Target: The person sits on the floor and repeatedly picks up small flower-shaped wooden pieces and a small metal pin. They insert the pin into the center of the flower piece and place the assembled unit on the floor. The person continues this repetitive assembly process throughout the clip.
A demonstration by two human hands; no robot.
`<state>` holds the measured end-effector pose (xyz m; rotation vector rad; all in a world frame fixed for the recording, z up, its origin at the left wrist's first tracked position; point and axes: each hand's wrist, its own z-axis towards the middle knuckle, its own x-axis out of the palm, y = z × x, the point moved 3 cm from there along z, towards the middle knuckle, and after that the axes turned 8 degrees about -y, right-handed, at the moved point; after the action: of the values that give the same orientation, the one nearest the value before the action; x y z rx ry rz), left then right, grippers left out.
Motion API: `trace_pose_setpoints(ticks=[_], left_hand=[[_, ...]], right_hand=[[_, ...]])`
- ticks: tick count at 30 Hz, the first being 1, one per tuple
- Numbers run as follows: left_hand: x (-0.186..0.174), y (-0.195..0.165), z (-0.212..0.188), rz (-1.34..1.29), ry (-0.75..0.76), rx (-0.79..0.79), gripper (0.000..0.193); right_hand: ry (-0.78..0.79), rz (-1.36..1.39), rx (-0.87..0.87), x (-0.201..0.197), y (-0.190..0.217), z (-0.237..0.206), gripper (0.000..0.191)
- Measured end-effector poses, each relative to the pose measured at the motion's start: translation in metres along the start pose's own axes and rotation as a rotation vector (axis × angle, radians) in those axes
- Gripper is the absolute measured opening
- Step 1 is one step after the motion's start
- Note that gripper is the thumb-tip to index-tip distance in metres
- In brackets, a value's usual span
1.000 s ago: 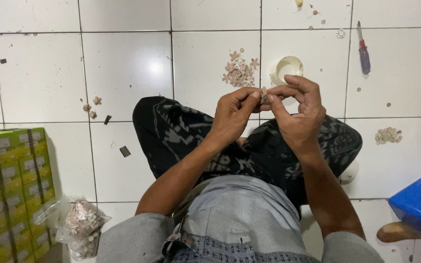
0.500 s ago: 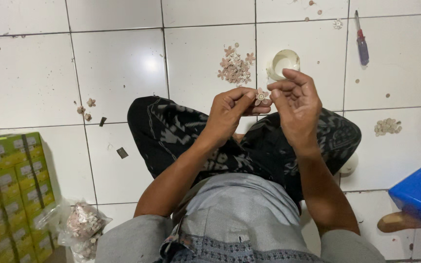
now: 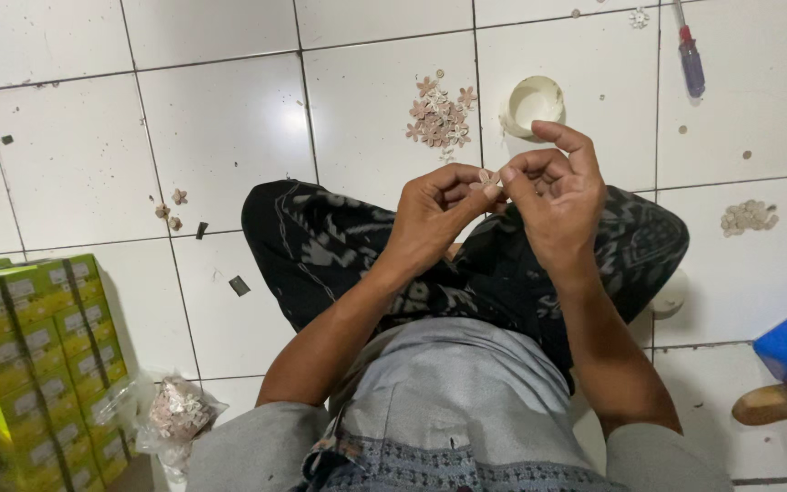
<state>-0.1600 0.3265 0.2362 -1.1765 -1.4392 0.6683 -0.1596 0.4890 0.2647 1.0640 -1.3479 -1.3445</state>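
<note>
We sit cross-legged on the white tiled floor point(image 3: 220, 155) with both hands raised in front of us over the dark patterned cloth covering our legs point(image 3: 339, 246). Our left hand point(image 3: 434, 214) and right hand point(image 3: 553, 196) meet at the fingertips, and between them sits a small pale pink flower-shaped piece point(image 3: 486, 179). The left thumb and forefinger are pinched on it from one side; the right thumb and forefinger are closed on it from the other, with the right index finger arched above. What the piece is made of we cannot tell at this size.

We judge this to be the handling step on a single flower: it is held up clear of the floor and worked between the two pinches, perhaps pressed or joined with another bit too small for us to make out.

Beyond our hands, a loose heap of similar pink and white flower pieces point(image 3: 439, 117) lies on the floor, just beside a small round cream-coloured dish point(image 3: 534, 102). A further pale cluster of small pieces point(image 3: 747, 217) lies off to the right.

The next move, as we judge it, calls for a fine, steady pinch so that the little piece neither twists nor slips.
</note>
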Motion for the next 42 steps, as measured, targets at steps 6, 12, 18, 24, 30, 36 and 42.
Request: trace_pose_setpoints(ticks=[6, 12, 18, 24, 30, 36, 42], left_hand=[[0.002, -0.003, 0.001, -0.013, 0.003, -0.004, 0.027], [0.000, -0.003, 0.001, 0.000, 0.036, -0.028, 0.027], [-0.004, -0.004, 0.001, -0.097, -0.038, -0.045, 0.024], [-0.004, -0.004, 0.003, 0.031, -0.080, -0.058, 0.019], [0.001, -0.009, -0.001, 0.074, -0.074, 0.011, 0.019], [0.009, -0.017, -0.013, 0.177, -0.095, 0.113, 0.019], [0.009, -0.020, -0.019, 0.215, -0.117, 0.121, 0.018]], right_hand=[[0.046, 0.099, 0.004, 0.000, 0.000, -0.003, 0.043], [0.027, 0.031, 0.025, -0.002, -0.001, -0.001, 0.045], [0.010, 0.118, 0.037, -0.006, -0.007, -0.002, 0.043], [0.030, 0.323, 0.146, -0.006, -0.010, -0.004, 0.034], [0.113, 0.279, 0.160, -0.004, -0.010, -0.006, 0.048], [0.087, 0.269, 0.139, -0.002, -0.016, -0.009, 0.048], [0.085, 0.269, 0.129, -0.003, -0.021, -0.014, 0.045]])
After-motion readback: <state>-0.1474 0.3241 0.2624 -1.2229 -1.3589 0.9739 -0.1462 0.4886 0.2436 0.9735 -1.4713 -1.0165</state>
